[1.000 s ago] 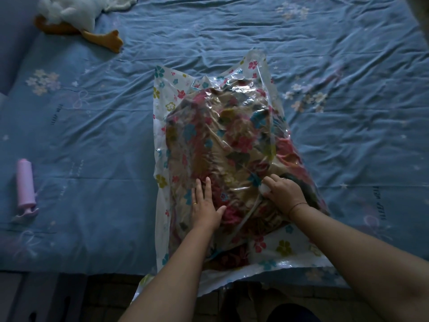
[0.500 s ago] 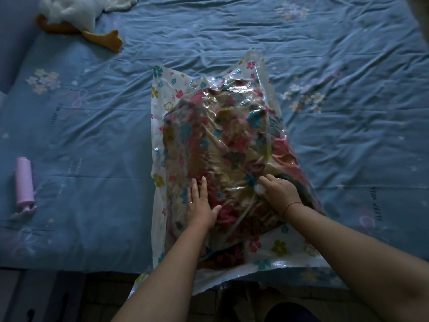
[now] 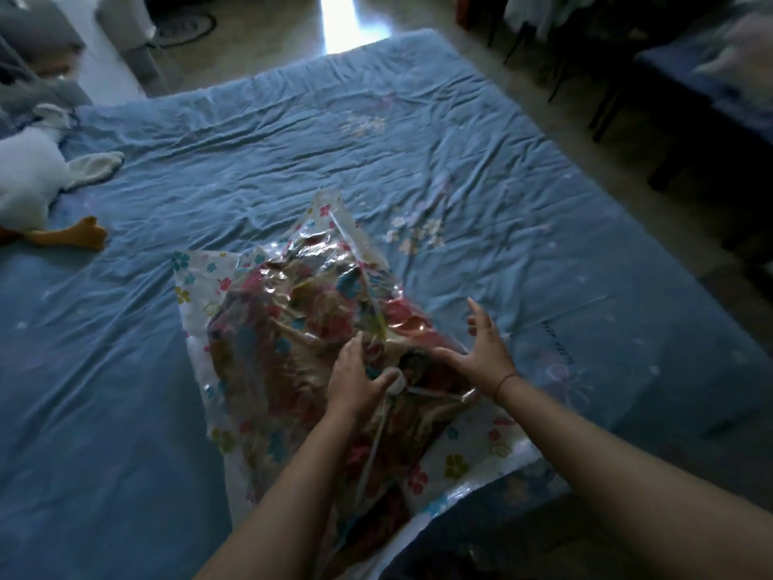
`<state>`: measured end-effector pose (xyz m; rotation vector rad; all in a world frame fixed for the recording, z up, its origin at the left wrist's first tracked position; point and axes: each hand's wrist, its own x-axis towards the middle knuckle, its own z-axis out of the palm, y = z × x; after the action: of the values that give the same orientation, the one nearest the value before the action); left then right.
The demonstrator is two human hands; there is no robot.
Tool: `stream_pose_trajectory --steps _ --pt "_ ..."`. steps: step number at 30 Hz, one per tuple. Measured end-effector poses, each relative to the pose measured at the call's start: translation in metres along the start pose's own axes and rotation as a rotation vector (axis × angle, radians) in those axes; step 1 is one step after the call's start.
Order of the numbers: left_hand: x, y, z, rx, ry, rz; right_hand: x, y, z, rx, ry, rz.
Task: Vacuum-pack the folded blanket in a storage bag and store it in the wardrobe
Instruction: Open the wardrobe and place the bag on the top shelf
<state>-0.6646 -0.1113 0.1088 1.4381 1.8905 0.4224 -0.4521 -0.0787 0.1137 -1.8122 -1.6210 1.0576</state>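
The clear storage bag (image 3: 200,286) with a flower print lies on the blue bed sheet (image 3: 418,161), its near end over the bed's front edge. Inside it is the folded floral blanket (image 3: 301,316), with the plastic wrinkled tight around it. A round white valve (image 3: 396,382) sits on top of the bag. My left hand (image 3: 351,378) rests flat on the bag, its thumb against the valve. My right hand (image 3: 487,349) hovers just right of the valve with its fingers spread, holding nothing.
A white plush goose (image 3: 29,177) with orange feet lies at the bed's left side. Bare floor (image 3: 259,39) runs beyond the far edge of the bed. Dark furniture (image 3: 690,106) stands to the right of the bed.
My right hand has let go at the valve and lifted away to the right, fingers spread. My left hand slid right to the valve. The view has tilted up; the pink pump is out of sight.
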Motion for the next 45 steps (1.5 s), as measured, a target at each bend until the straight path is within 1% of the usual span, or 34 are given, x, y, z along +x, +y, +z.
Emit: stream_pose_trajectory --steps 3,8,12,16,20,25,27,30,37,40,45 --pt "0.002 0.043 0.006 -0.007 -0.058 0.167 -0.030 0.008 -0.046 0.163 0.144 0.082" --pt "-0.012 0.130 0.038 0.065 -0.214 0.449 -0.098 0.039 -0.116 0.319 0.503 0.239" --pt "-0.048 0.205 0.086 0.122 -0.352 0.656 -0.166 0.075 -0.168 0.405 0.736 0.316" --pt "-0.109 0.275 0.154 0.159 -0.496 0.849 -0.246 0.114 -0.220 0.460 0.954 0.362" --pt "-0.188 0.334 0.234 0.181 -0.651 0.999 -0.336 0.163 -0.266 0.449 1.177 0.440" --pt "-0.311 0.398 0.341 0.192 -0.814 1.172 -0.458 0.230 -0.323 0.414 1.400 0.549" --pt "-0.364 0.420 0.381 0.203 -0.863 1.238 -0.507 0.256 -0.345 0.403 1.479 0.579" --pt "-0.443 0.446 0.435 0.224 -0.951 1.288 -0.583 0.290 -0.374 0.392 1.557 0.628" --pt "-0.605 0.491 0.534 0.261 -1.203 1.412 -0.736 0.350 -0.423 0.333 1.814 0.785" --pt "-0.663 0.510 0.577 0.282 -1.276 1.516 -0.789 0.377 -0.439 0.361 1.949 0.848" --pt "-0.760 0.555 0.648 0.310 -1.427 1.669 -0.869 0.413 -0.476 0.279 2.199 0.947"
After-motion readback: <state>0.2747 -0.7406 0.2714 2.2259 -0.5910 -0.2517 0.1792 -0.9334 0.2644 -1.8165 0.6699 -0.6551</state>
